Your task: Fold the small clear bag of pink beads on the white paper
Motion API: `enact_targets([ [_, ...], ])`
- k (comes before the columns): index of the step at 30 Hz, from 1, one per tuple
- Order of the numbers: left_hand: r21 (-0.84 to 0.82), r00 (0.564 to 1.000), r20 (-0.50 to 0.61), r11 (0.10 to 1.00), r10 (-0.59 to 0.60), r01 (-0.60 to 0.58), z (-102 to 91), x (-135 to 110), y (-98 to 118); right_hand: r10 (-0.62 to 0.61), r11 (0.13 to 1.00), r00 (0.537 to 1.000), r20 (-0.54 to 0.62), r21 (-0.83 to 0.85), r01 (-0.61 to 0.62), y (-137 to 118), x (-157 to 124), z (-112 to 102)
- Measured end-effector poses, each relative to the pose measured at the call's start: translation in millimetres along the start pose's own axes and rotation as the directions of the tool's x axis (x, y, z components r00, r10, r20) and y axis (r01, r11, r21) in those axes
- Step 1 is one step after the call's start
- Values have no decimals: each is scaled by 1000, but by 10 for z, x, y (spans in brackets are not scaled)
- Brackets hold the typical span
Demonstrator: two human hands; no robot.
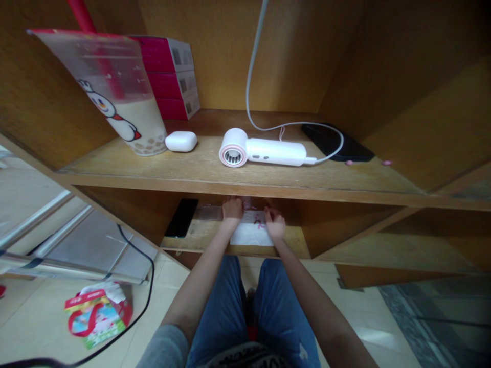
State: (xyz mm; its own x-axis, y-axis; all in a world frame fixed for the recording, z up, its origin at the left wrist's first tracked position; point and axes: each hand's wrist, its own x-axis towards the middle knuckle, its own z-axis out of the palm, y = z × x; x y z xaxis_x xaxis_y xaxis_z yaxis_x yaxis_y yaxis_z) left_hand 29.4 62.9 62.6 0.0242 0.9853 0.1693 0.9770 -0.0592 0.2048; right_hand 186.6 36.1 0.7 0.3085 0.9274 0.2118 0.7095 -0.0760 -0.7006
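My left hand [232, 210] and my right hand [274, 223] reach under the upper board into the lower shelf compartment. Both sit over a white paper sheet [251, 231] with small pink marks, lying on the lower wooden shelf [199, 240]. My fingers are partly hidden in shadow, so any grip is hard to judge. A clear plastic sleeve [209, 212] lies left of my left hand. Further left, a black phone [181, 218] rests apart from both hands.
The upper shelf [230, 184] holds a white hair dryer [261, 149] with its cable, white earbuds case [181, 141], milk-tea-shaped cup [123, 97], magenta boxes [169, 76] and a black tablet [337, 142]. A colourful bag [97, 317] and black cable [141, 301] lie on the floor.
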Motion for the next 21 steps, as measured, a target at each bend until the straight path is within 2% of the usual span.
enact_targets([
  [2, 8, 999, -10, 999, 31, -31, -1, 14, -12, 52, 986, 998, -45, 160, -44, 69, 40, 27],
  [4, 10, 997, -13, 997, 76, -76, -3, 15, -8, 77, 969, 995, -58, 241, -61, 116, 71, 49],
  [8, -4, 979, -19, 979, 204, -204, 26, -2, 60, 87, 975, 996, -16, 208, -82, 126, 111, 43],
  [12, 26, 946, -30, 946, 324, -323, 115, -10, 113, 117, 983, 990, 83, 132, -127, 79, 144, -17],
  [16, 62, 945, -40, 944, 326, -323, 181, -25, 101, 118, 986, 981, 154, 98, -134, 41, 156, -55],
  [21, 76, 947, -60, 947, 316, -311, 190, -25, 87, 104, 958, 985, 138, 253, -137, 66, 134, -50],
])
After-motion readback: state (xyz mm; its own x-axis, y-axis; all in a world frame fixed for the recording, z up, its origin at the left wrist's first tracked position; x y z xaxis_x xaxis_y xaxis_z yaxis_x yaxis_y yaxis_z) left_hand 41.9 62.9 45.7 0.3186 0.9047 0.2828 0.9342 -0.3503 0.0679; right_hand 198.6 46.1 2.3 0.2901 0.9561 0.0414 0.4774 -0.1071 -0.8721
